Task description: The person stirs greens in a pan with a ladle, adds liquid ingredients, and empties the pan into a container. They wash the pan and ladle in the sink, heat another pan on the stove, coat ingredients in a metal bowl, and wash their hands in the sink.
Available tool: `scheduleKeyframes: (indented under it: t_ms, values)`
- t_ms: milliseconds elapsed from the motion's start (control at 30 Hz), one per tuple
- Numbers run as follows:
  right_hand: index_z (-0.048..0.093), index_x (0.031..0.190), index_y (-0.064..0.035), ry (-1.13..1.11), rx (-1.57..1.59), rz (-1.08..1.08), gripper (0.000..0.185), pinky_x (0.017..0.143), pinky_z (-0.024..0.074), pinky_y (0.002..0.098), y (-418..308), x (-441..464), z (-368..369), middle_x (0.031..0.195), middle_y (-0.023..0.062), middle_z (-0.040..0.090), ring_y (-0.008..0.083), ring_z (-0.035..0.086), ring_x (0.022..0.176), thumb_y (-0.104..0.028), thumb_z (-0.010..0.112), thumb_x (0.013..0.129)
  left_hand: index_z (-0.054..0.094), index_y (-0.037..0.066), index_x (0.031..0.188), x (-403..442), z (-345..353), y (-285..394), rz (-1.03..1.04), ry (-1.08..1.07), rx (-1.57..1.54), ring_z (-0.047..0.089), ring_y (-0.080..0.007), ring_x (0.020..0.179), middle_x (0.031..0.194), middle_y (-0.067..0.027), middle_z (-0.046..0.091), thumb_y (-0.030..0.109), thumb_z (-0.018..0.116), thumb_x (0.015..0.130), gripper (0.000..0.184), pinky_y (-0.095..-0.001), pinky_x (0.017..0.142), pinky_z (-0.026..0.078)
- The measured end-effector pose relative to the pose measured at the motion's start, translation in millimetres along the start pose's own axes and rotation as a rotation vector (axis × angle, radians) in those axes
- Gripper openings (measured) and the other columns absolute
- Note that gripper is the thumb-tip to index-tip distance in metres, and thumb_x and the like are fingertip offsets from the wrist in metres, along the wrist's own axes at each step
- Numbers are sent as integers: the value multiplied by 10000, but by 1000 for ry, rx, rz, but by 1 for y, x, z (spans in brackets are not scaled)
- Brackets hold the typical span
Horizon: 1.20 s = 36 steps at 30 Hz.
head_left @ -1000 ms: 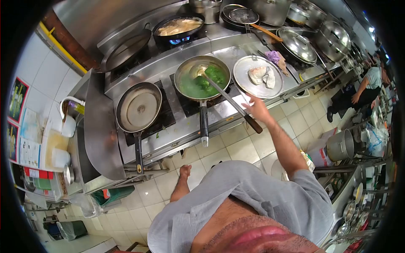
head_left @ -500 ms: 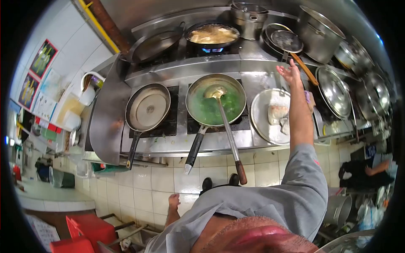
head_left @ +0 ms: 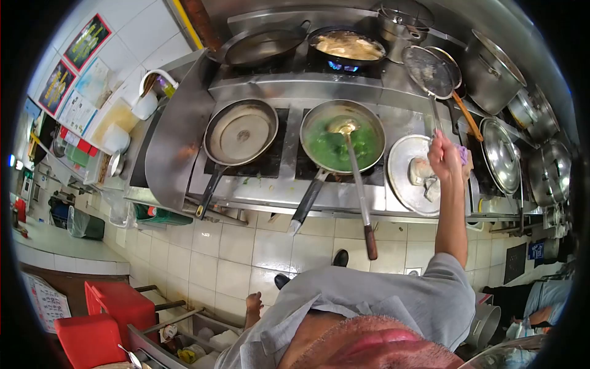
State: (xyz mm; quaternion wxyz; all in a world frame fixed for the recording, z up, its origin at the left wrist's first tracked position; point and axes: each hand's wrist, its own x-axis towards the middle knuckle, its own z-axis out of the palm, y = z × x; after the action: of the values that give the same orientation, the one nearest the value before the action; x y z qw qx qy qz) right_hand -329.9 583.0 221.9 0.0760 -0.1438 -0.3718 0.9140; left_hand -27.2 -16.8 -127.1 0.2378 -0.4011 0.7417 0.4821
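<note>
My right hand [head_left: 445,157] is closed round the handle of a round mesh strainer [head_left: 427,72], raised over the back of the stove, above a round metal tray [head_left: 402,166] with pale food [head_left: 421,172]. My left hand [head_left: 254,301] hangs low by my body, small in view; whether it holds anything I cannot make out. In the centre, a pan [head_left: 319,144] holds green food in steaming green liquid, with a long-handled ladle [head_left: 360,187] resting in it. Left of it stands a pan with no food in it [head_left: 241,132].
At the back, food fries in a dark pan [head_left: 347,46] over a blue flame, beside a dark wok [head_left: 261,46]. Tall pots [head_left: 491,74] and a metal lid [head_left: 501,154] stand right. Red chairs [head_left: 123,301] are lower left; another person [head_left: 547,301] is at the right edge.
My right hand has gone from open near the tray to closed on the strainer's handle, and the strainer has lifted. The view has shifted left. The ladle now rests in the pan without my hand near.
</note>
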Motion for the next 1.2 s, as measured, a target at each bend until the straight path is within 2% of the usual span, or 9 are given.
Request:
scheduleKeyframes:
  t_ms: [133,167,200,233,300,633,933,1067,1200]
  values:
    - [453,1041,-75,-174,-53,138,148,326,220,187,71,-109,75,564,-38,352,48,285,387,-138,436,908,556,45,778,93,-39,-94,555,-11,218,496,-186,499,561,-68,493,253,562,779,207,-341,421,445]
    - [445,1084,-62,-181,-72,153,186,314,217,183,93,-129,98,560,-31,344,46,278,380,-127,423,911,568,75,789,106,-50,-110,1102,288,576,511,-219,496,560,-84,518,216,545,808,144,-378,453,438]
    - [439,1103,-53,-244,-45,180,205,311,218,179,117,-145,116,560,-26,346,49,275,375,-127,420,913,593,103,828,137,-60,-136,542,42,268,533,-258,525,578,-99,539,201,528,822,118,-402,482,434]
    - [434,1122,-45,-324,-18,211,224,309,219,175,143,-155,138,561,-22,349,53,272,370,-128,417,915,614,108,833,141,-80,-138,1198,384,631,568,-274,593,616,-105,575,242,487,842,185,-416,526,447]
    - [407,1184,-27,-494,-75,186,283,315,224,164,199,-178,189,570,-8,355,58,289,380,-122,409,918,622,27,720,141,-113,-126,302,141,329,585,-359,713,756,-186,618,415,393,849,469,-452,680,448]
    - [300,1291,-118,-1209,157,828,380,264,263,206,490,-240,443,646,17,374,59,296,354,-145,376,920,592,-20,966,81,-272,-180,-46,549,-661,522,-132,569,736,-72,592,262,606,800,327,-273,504,456]
    - [371,1223,-74,-978,-192,1145,378,369,288,187,837,-254,514,709,38,476,59,351,448,-87,487,864,571,78,861,15,-183,-352,-81,481,-676,467,-136,463,602,-8,500,251,524,848,180,-280,392,378]
    - [385,1284,-75,-1189,-1106,-211,487,647,474,326,1039,-165,513,884,140,596,239,582,728,-64,520,817,574,67,873,-16,-183,-341,-152,235,-101,489,-138,508,631,-16,516,258,523,851,200,-282,422,393]
    - [348,1316,-218,-1079,-1641,-404,583,745,434,448,1081,-123,600,882,211,521,368,534,852,-7,466,786,577,55,885,-12,-238,-314,-171,97,-107,510,-140,553,661,-24,532,266,522,854,220,-285,451,407]
